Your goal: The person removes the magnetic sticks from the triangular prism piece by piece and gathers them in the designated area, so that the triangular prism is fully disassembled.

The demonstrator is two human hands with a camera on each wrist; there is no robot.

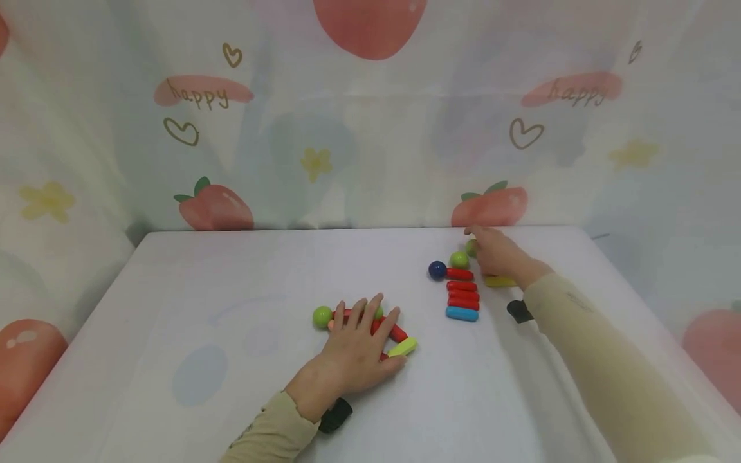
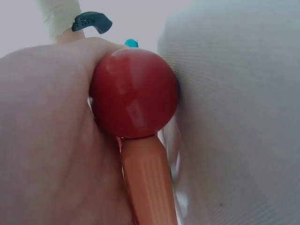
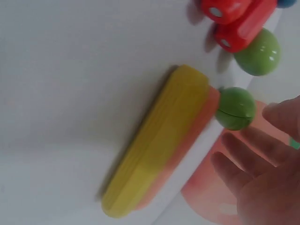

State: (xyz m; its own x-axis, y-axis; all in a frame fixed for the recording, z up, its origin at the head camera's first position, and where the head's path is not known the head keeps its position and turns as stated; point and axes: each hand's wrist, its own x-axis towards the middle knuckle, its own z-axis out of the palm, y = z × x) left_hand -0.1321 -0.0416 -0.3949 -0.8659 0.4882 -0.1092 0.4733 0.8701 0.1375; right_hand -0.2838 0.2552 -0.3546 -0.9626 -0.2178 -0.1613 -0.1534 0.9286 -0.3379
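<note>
My left hand [image 1: 356, 354] lies with fingers spread over a group of rods and balls mid-table. Around it show a green ball [image 1: 322, 317], a red rod [image 1: 397, 333] and a yellow-green rod [image 1: 403, 347]; the rest is hidden under the palm. In the left wrist view a red ball [image 2: 136, 93] meets the end of an orange rod [image 2: 149, 178] beside the palm. At the back right, my right hand [image 1: 500, 254] has its loose fingers close by a green ball [image 3: 236, 115]. That ball sits at the end of another orange rod [image 3: 197, 131], alongside a yellow rod [image 3: 154, 145].
Left of the right hand, several red rods [image 1: 463, 296] lie in a stack-like row, with a light blue rod [image 1: 462, 314] nearest. A dark blue ball [image 1: 437, 270] and a second green ball [image 1: 459, 260] are at its far end. A printed cloth [image 1: 370, 141] hangs behind the table.
</note>
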